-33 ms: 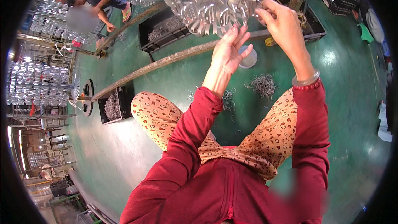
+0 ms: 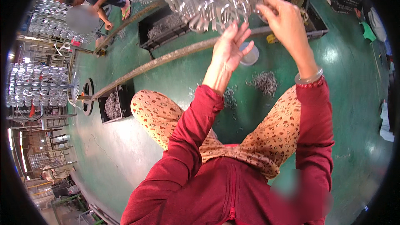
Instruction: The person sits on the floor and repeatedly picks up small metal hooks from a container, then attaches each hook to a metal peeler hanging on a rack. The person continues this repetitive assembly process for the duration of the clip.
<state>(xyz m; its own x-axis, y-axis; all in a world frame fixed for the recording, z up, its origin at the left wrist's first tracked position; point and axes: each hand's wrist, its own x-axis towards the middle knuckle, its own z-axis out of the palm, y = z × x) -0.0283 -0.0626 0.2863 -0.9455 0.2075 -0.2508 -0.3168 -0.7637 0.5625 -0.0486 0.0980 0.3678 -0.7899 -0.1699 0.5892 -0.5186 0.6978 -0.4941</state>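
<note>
A dense hanging cluster of shiny bent metal pieces [image 2: 216,2] fills the top middle. My left hand [image 2: 229,48] reaches up to its lower edge, palm turned up and fingers apart; the fingertips are at the lowest pieces, and I see nothing gripped. At the right side of the cluster is my right hand [image 2: 285,21], thumb and bent fingers drawn together in a pinch. A bit of curved metal shows by its fingertips, but what they hold is too small to make out.
A wooden bar [image 2: 166,58] crosses behind my hands. A black crate [image 2: 164,43] of metal parts stands beyond it, another crate [image 2: 121,108] near my left knee. Loose metal pieces [image 2: 264,84] and a pale tub [image 2: 250,55] are on the green floor. Another person [image 2: 109,0] crouches far left.
The hanging metal pieces have shifted slightly. My right hand has moved a little up, still pinched; my left hand stays almost in place at the lower edge, fingers still apart.
</note>
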